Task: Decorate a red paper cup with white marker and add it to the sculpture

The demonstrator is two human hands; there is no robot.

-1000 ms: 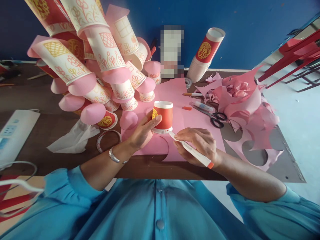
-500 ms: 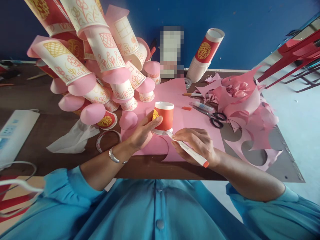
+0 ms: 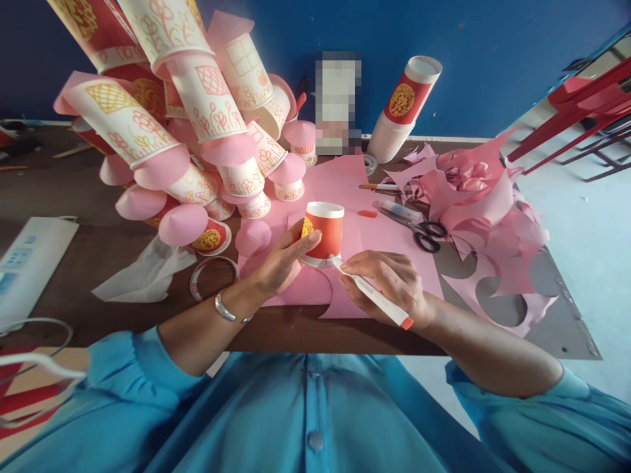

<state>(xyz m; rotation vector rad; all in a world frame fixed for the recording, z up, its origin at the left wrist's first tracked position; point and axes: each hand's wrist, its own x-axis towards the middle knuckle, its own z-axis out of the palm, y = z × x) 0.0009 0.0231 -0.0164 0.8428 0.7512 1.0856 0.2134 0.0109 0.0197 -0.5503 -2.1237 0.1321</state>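
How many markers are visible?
2: a white marker in the right hand, tip at the red cup; another marker beyond the scissors, beside the pink scraps. More may be hidden among the scraps.

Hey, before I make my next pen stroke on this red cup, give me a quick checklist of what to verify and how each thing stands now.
1. Left hand gripping the red cup: ok, thumb on its side.
2. Cup upright: ok, white rim on top.
3. Right hand holding the marker: ok, tip at the white band near the cup's base.
4. Scissors away from both hands: ok, lying right of the cup.
5. Orange cap on the marker's tip: not ok for storing, but fine for drawing; it seems to be the one lying on the pink paper.
6. Ink dry: cannot tell.
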